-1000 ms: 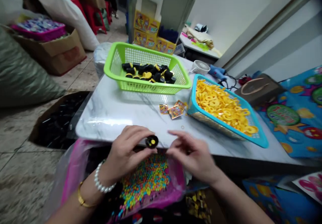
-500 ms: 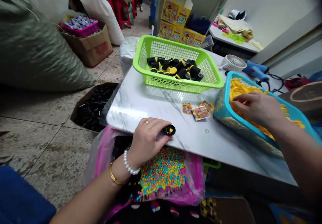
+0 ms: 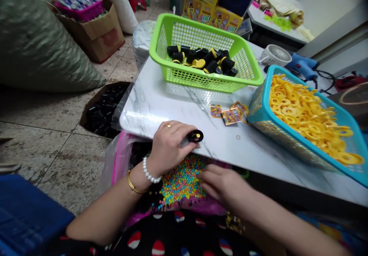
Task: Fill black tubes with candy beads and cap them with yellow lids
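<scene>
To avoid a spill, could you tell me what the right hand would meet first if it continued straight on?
The right hand would probably meet the multicoloured beads in the pink bag first; depth is unclear.

The left hand (image 3: 169, 148) is keeping its fingers (image 3: 179, 131) curled into a loose fist, wrist bent, while the right hand (image 3: 222, 187) is facing palm-down just below it, fingers (image 3: 205, 179) extended. The left forearm (image 3: 106, 214) and right forearm (image 3: 281, 217) are angling inward.

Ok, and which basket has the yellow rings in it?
The turquoise plastic basket at the right end of the marble-patterned table. The other one, the lime-green basket, holds black cylinders instead.
</scene>
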Demonstrator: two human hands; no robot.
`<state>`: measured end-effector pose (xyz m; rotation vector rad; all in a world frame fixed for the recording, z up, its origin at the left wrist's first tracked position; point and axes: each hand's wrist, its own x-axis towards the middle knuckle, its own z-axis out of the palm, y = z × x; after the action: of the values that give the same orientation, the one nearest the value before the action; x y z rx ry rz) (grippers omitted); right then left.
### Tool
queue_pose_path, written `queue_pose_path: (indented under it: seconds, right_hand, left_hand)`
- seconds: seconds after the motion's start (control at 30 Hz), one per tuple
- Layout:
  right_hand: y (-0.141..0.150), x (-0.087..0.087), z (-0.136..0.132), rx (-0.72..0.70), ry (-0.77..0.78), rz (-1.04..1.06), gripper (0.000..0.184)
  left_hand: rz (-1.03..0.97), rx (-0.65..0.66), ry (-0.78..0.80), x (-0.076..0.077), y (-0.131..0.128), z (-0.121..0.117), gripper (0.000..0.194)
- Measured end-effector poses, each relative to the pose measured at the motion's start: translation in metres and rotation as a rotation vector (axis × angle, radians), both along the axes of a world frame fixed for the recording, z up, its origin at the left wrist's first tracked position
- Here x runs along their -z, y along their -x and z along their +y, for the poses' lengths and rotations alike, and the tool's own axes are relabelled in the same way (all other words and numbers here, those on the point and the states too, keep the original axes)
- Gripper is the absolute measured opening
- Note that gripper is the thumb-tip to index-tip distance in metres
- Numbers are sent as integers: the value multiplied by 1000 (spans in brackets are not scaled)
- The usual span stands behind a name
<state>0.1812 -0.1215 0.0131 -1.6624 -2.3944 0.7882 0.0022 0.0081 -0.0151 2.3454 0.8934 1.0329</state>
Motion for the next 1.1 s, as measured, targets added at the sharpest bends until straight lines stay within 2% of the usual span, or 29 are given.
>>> queue_pose_path:
  seconds: [0.07, 0.13, 0.17, 0.23, 0.27, 0.33, 0.43, 0.5, 0.6, 0.7, 0.83, 0.9, 1.0, 1.03, 1.1]
  right_hand:
    - [23, 48, -6, 73, 174, -40, 17]
    - [32, 81, -6, 88, 214, -39, 20]
    - [31, 90, -4, 88, 211, -24, 20]
    - [24, 93, -3, 107, 197, 13, 20]
    - [18, 89, -3, 136, 190, 27, 20]
    - [7, 76, -3, 221, 172, 35, 21]
    - [0, 51, -3, 335, 145, 79, 19]
    - [6, 39, -3, 339, 108, 149, 15]
    - [18, 30, -2, 293, -12, 206, 22]
    - [18, 21, -4, 316, -115, 176, 32]
    - [-12, -16, -11, 329, -178, 106, 19]
    - [-34, -39, -12, 419, -299, 26, 16]
    - [-70, -63, -3, 648, -521, -19, 14]
    - [-84, -68, 2, 712, -577, -20, 14]
    - [-114, -73, 17, 789, -623, -38, 17]
  left_hand:
    - [23, 122, -9, -5, 5, 1, 22]
    - [79, 353, -8, -13, 15, 1, 23]
    - [119, 468, -1, -16, 21, -1, 24]
    - [216, 637, 37, -17, 31, -6, 28]
    - [278, 682, 69, -15, 35, -10, 29]
    - [433, 677, 153, -1, 37, -19, 25]
    - [603, 528, 274, 29, 30, -30, 11]
    - [598, 495, 318, 45, 24, -32, 11]
    - [511, 539, 338, 51, 18, -30, 21]
    - [441, 530, 353, 47, 17, -27, 25]
    - [356, 556, 359, 38, 20, -26, 25]
    - [246, 616, 337, 28, 21, -28, 25]
    - [39, 646, 238, 6, 22, -32, 27]
    - [-29, 593, 174, -1, 23, -33, 28]
    - [-139, 385, 26, -13, 24, -31, 33]
